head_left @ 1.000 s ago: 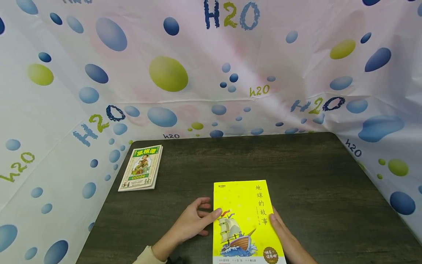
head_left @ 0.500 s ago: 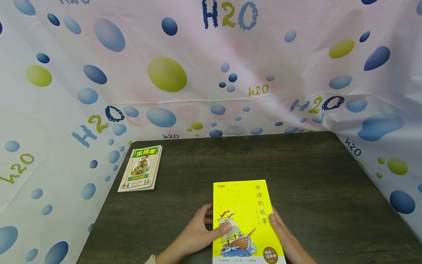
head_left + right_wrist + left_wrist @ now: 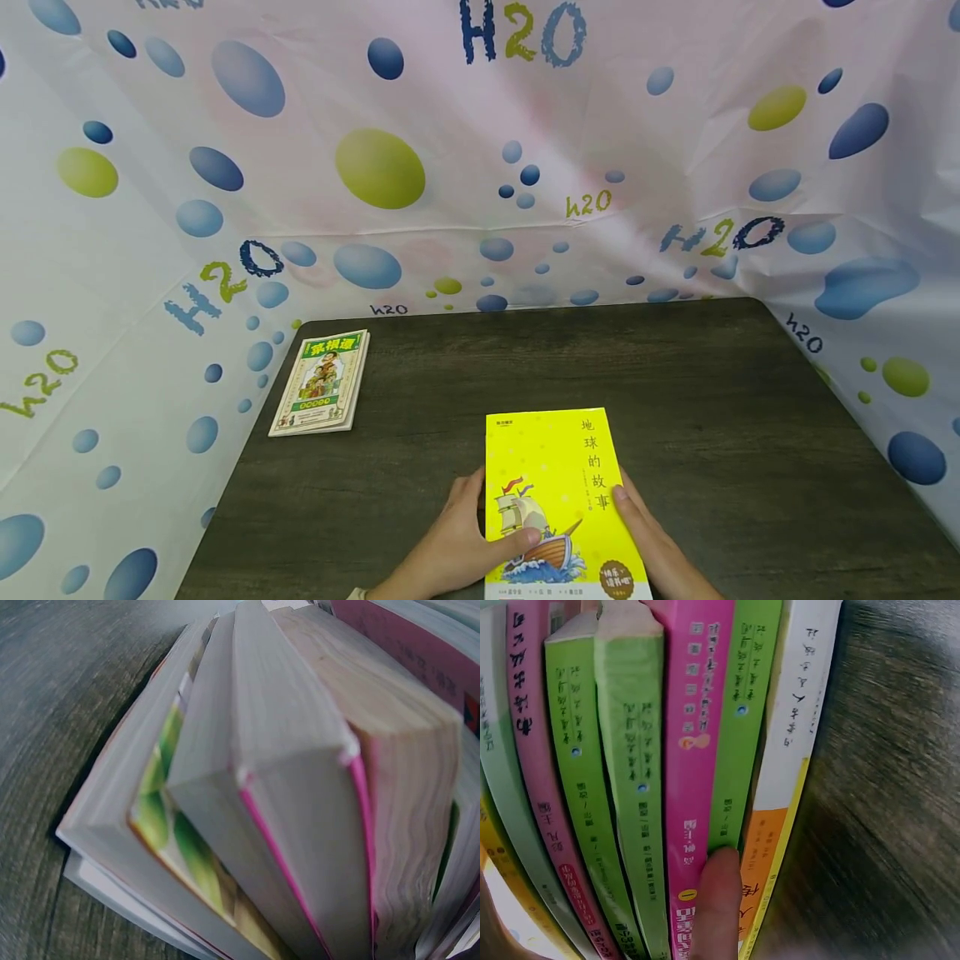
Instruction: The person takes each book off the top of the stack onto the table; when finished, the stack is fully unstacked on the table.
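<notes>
A stack of several books, topped by a yellow book [image 3: 555, 467] with a sailing ship on its cover, sits at the near edge of the head view. My left hand [image 3: 457, 546] holds the stack's left side, its thumb lying across the cover. In the left wrist view, one finger [image 3: 718, 900] touches the pink and green spines [image 3: 694, 765]. My right hand [image 3: 660, 546] grips the opposite side, thumb along the cover's right edge; its other fingers are mostly hidden. The right wrist view shows the books' page edges [image 3: 300, 810], slightly uneven, with no fingers clearly seen.
A smaller cream and green book or thin pile [image 3: 322, 383] lies at the far left of the dark wooden table [image 3: 675, 375]. A white sheet with blue and green dots [image 3: 465, 167] hangs behind and beside the table.
My left hand has moved right and closed in on the stack; its thumb has slid from the cover's left edge farther across it. The right hand and the books stay in place.
</notes>
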The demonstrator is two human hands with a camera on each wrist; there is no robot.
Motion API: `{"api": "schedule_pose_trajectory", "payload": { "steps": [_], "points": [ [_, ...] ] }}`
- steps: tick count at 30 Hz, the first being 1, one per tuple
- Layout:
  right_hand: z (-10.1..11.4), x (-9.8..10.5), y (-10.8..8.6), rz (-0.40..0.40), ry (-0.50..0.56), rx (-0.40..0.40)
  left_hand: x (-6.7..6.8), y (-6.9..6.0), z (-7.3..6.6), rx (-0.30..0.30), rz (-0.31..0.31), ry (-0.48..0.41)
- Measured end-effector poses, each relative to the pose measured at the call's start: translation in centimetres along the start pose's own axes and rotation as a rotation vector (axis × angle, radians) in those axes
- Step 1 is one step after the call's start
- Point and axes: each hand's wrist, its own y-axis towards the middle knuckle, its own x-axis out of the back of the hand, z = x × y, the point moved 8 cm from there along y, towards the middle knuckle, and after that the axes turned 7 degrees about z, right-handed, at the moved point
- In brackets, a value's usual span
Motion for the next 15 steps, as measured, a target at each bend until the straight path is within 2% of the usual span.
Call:
{"api": "schedule_pose_trajectory", "payload": {
  "steps": [4,10,15],
  "points": [
    [0.11,-0.06,0.10,0.002,-0.004,0.003,-0.08,-0.15,0.03,0.007,0.005,-0.005],
    [0.15,0.03,0.20,0.003,-0.025,0.002,-0.12,-0.13,-0.24,-0.027,0.037,-0.047],
    [0.12,0.19,0.31,-0.054,-0.101,0.013,-0.04,-0.24,-0.35,-0.067,0.080,-0.099]
  ]
}}
